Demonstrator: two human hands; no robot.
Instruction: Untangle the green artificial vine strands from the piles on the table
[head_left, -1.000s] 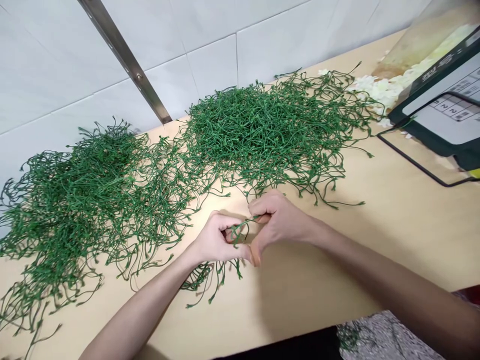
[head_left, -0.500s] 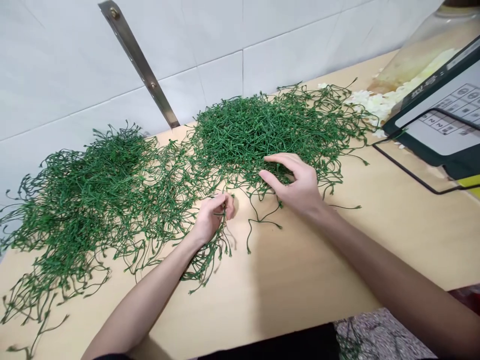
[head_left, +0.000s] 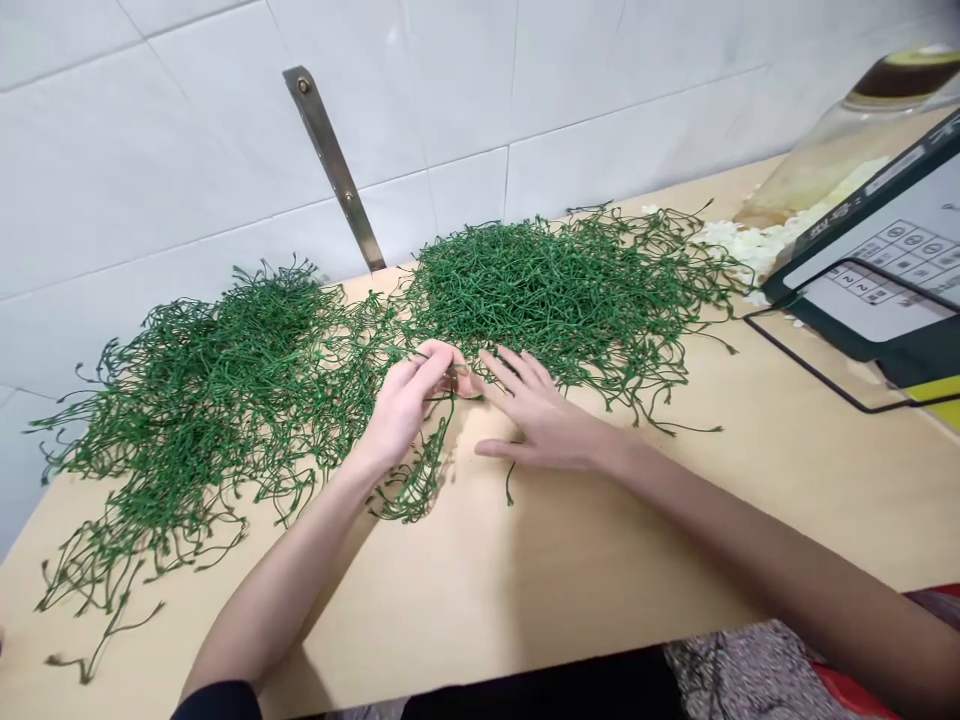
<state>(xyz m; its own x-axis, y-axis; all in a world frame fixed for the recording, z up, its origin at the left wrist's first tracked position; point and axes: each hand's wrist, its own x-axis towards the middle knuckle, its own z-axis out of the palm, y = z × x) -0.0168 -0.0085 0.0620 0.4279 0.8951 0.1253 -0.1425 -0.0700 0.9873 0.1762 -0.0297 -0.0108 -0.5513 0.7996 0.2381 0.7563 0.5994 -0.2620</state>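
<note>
— Green stems [head_left: 420, 470], thin plastic ones with small cupped tips: where is the bunch in hand?
— It hangs under the left hand [head_left: 409, 400] and trails toward the near edge of the desk [head_left: 600, 560], just beside the wrist. That hand sits at the gap between the two heaps, fingers curled, thumb and forefinger pinched on the top of the bunch.
— And the right hand [head_left: 536, 420]?
— Spread flat, palm down, fingers splayed and loose, gripping nothing that I can see. Its fingertips point at the left hand and nearly meet it. One loose stem [head_left: 510, 485] pokes out from below the palm onto bare wood; whether the palm presses on it I cannot tell.
— What lies around them?
— Two tangled heaps of the same stems. The left heap [head_left: 210, 400] is wide and ragged, with strands straggling off toward the near left corner. The right heap [head_left: 555, 290] is denser and lies just behind the right hand's fingers. The two heaps touch at their edges behind the hands.
— Anything further right?
— A scatter of white petals [head_left: 739, 245] beside the right heap, spilling from a clear bag [head_left: 832, 150]. In front of that a dark scale with a pale keypad [head_left: 877, 270], tilted, and a black wire frame [head_left: 810, 360] lying on the desk by it.
— Behind?
— White tiled wall [head_left: 150, 170], with a metal strip [head_left: 337, 170] slanting down it to the desk between the heaps.
</note>
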